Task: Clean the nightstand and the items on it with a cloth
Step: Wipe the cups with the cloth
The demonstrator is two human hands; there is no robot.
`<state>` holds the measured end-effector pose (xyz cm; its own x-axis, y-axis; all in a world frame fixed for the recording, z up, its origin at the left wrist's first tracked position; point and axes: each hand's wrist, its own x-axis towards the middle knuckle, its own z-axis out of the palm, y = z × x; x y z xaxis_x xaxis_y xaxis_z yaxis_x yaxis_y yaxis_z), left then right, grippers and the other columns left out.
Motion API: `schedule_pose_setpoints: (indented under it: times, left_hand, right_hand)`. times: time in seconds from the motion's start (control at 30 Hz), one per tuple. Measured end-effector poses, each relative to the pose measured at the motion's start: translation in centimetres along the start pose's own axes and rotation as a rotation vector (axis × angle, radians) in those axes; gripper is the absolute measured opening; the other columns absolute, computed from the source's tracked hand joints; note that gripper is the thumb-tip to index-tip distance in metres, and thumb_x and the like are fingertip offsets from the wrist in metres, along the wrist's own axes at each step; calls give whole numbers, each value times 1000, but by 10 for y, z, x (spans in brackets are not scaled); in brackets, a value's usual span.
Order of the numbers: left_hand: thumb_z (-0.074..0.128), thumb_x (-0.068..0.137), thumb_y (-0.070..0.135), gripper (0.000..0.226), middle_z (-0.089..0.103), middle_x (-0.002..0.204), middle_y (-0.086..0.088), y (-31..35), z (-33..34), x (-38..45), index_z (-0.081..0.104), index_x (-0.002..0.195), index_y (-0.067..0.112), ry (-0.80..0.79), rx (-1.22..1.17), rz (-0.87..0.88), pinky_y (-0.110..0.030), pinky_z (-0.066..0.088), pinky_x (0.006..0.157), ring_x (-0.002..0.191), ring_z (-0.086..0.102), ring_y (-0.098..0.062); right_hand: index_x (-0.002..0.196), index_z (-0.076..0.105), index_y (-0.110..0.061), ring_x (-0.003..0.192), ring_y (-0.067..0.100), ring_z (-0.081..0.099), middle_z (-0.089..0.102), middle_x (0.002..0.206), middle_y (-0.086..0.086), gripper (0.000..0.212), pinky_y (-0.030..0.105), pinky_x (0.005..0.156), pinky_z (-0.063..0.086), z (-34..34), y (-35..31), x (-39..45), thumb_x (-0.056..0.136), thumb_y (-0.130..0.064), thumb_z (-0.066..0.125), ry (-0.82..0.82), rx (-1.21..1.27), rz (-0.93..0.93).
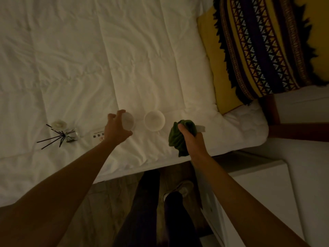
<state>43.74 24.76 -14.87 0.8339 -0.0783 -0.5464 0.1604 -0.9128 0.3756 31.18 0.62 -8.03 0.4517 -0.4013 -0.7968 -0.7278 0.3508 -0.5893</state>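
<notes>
On the white bed cover (89, 68) near its front edge stand two white cups. My left hand (116, 128) curls its fingers round the left cup (129, 121). The right cup (154, 120) stands free beside it. My right hand (191, 139) grips a bunched dark green cloth (179, 138), and a small white object (201, 128) sticks out past the cloth on the right. A glass reed diffuser (71, 137) with dark sticks and a small white round item (58, 124) lie further left. A small printed card (98, 136) lies partly under my left wrist.
The white nightstand (263, 189) stands at the lower right beside the bed. A yellow patterned pillow (258, 47) lies at the bed's upper right corner. My legs and a shoe (179, 189) are on the wooden floor between bed and nightstand.
</notes>
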Motion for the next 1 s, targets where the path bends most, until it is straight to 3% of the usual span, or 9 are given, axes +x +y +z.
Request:
schedule_pose_setpoints:
  times: [0.2, 0.3, 0.5, 0.6, 0.67, 0.73, 0.8, 0.9, 1.0]
  left_hand:
    - [94, 54, 27, 93, 43, 129, -10, 29, -43, -24, 49, 135, 27, 111, -112, 124, -41, 51, 89, 106, 58, -30]
    - [92, 56, 26, 90, 40, 123, -3, 67, -74, -50, 48, 134, 30, 134, -271, 186, -30, 47, 83, 100, 51, -19]
    - [88, 63, 18, 93, 49, 123, 3, 178, -133, -137, 39, 140, 35, -30, -736, 353, -32, 52, 85, 107, 55, -13]
    - [82, 66, 19, 80, 52, 129, -1, 241, -155, -190, 44, 136, 29, -128, -950, 454, -34, 60, 76, 110, 61, -22]
    - [79, 73, 10, 66, 58, 128, -4, 281, -165, -224, 52, 132, 24, -219, -1088, 513, -34, 61, 75, 113, 63, -27]
    - [78, 75, 11, 57, 66, 123, -4, 319, -173, -259, 59, 128, 22, -314, -1183, 580, -35, 60, 76, 111, 67, -26]
    - [82, 73, 20, 52, 72, 118, -3, 355, -180, -292, 66, 122, 23, -376, -1199, 672, -34, 59, 76, 107, 70, -24]
    - [87, 65, 34, 65, 72, 119, -3, 402, -181, -343, 66, 124, 21, -413, -1155, 794, -37, 58, 82, 109, 70, -23]
    - [89, 62, 47, 77, 72, 120, 0, 436, -174, -395, 61, 129, 22, -455, -1096, 894, -30, 59, 80, 108, 71, -20]
  right_hand:
    - [92, 72, -18, 66, 1, 71, 75, 77, -7, 25, 12, 52, 51, -11, -29, -36, 90, -43, 72, -29, 43, -71]
    - [106, 71, -20, 77, 2, 72, 75, 91, -7, 29, 12, 57, 52, -13, -59, -64, 89, -43, 73, -76, 60, -144]
    - [117, 64, -23, 82, -4, 70, 74, 90, -16, 24, 11, 63, 53, -43, -126, -148, 94, -28, 71, -25, 197, -563]
    - [122, 61, -19, 102, 2, 67, 70, 109, -9, 27, 20, 83, 55, -74, -157, -197, 96, -17, 68, 92, 208, -849]
    - [127, 59, -20, 117, 11, 63, 66, 123, -3, 34, 35, 100, 53, -101, -172, -229, 95, -13, 67, 159, 184, -1014]
    - [130, 56, -20, 125, 17, 59, 63, 129, -2, 40, 46, 107, 49, -133, -181, -257, 93, -12, 69, 254, 142, -1162]
    - [136, 53, -16, 128, 18, 57, 61, 134, 0, 47, 47, 108, 47, -158, -187, -281, 91, -16, 69, 330, 100, -1269]
    - [143, 47, -19, 130, 4, 54, 57, 139, -6, 57, 33, 106, 51, -194, -189, -320, 92, -34, 68, 407, 136, -1427]
    - [146, 48, -12, 136, 15, 51, 54, 146, 1, 67, 43, 107, 49, -229, -191, -353, 94, -53, 59, 544, 197, -1503]
